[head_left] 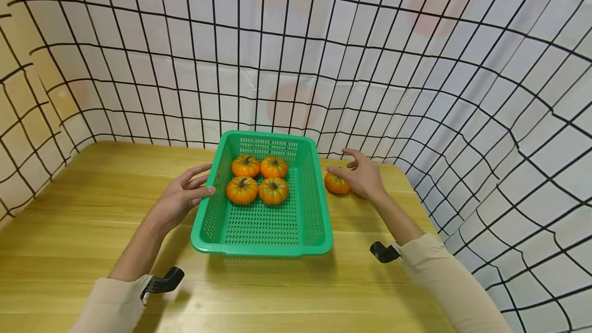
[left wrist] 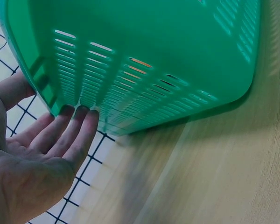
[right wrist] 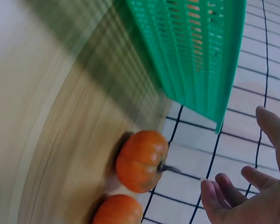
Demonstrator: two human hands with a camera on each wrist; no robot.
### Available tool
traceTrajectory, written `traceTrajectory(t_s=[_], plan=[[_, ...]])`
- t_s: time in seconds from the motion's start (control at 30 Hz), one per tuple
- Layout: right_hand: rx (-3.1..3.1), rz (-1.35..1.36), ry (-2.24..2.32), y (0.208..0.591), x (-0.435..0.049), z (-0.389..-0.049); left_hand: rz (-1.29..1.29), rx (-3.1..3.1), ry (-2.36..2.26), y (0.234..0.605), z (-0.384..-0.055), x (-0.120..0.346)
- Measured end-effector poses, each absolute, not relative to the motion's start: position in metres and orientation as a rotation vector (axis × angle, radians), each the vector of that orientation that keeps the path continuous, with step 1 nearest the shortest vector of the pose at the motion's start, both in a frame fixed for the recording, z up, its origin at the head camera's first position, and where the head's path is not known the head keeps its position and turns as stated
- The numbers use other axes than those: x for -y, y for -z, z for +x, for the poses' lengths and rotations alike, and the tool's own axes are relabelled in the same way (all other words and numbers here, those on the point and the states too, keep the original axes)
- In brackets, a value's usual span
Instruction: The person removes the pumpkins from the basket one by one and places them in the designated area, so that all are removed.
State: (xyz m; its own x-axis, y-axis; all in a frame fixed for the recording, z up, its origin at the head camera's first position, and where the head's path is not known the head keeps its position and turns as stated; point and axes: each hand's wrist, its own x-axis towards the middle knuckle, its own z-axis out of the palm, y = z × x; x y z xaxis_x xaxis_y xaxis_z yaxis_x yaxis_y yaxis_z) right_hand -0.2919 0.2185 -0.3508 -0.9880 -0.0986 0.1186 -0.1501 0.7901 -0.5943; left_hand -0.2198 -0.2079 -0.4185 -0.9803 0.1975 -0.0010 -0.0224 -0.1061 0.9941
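Observation:
A green perforated plastic basket [head_left: 261, 250] stands on the wooden table, with several small orange pumpkins [head_left: 242, 190] grouped in its left and far part. My left hand [head_left: 178, 198] holds the basket's left rim, thumb over the edge; in the left wrist view its fingertips [left wrist: 91, 116] touch the slotted outer wall. To the right of the basket, my right hand [head_left: 363, 174] hovers over two more pumpkins, fingers spread and holding nothing. The right wrist view shows one pumpkin [right wrist: 142, 161] with its stem and another pumpkin [right wrist: 119, 211] beside it, cut off by the frame.
A black wire grid [head_left: 259, 71] backed by pale sheeting rises behind the table and along both sides. The wooden tabletop [head_left: 115, 184] extends left of the basket and in front of it. Black camera mounts [head_left: 166, 280] sit at both wrists.

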Motion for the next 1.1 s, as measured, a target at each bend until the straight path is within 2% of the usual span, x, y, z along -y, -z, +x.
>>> traceTrajectory(t_s=[1.1], plan=[[2.92,0.532,-1.022,0.344,-0.146,-0.273,0.203,-1.985,-2.223,0.418,-0.22,0.207]])
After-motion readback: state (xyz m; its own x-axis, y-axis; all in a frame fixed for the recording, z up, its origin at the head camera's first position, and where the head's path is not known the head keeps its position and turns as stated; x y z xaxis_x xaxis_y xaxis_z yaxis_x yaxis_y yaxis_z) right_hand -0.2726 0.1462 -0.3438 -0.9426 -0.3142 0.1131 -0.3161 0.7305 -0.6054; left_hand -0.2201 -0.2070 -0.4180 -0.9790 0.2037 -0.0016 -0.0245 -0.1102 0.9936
